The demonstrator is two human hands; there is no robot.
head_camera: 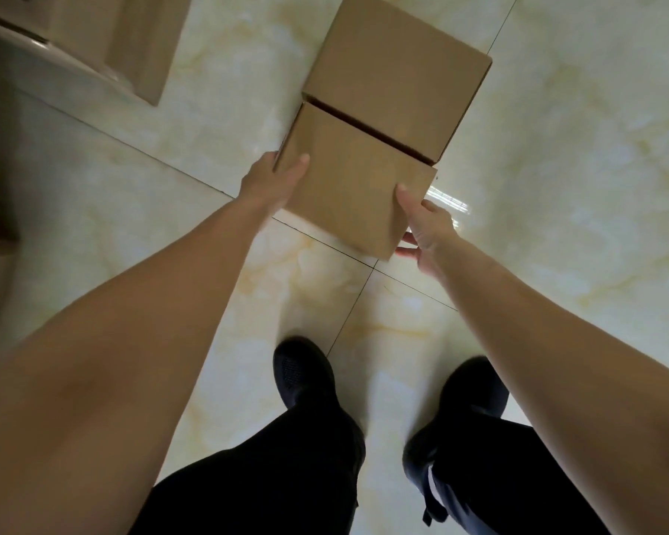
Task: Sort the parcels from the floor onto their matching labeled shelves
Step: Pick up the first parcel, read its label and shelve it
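Parcels sit on the shiny floor (576, 187) near the top middle of the frame. The far box (394, 67) touches the near box (348, 187). The left hand (271, 179) presses the near box's left side, thumb on top. The right hand (425, 229) grips its lower right corner, thumb on top and fingers underneath. Two black shoes (304, 374) stand at the bottom. Another box (132, 40) shows at the upper left.

We see a glossy cream marble-patterned tile floor (557, 187) crossed by thin dark grout lines, two black shoes (302, 374) below black trousers (279, 476), and a pale curved fixture (35, 52) at upper left.
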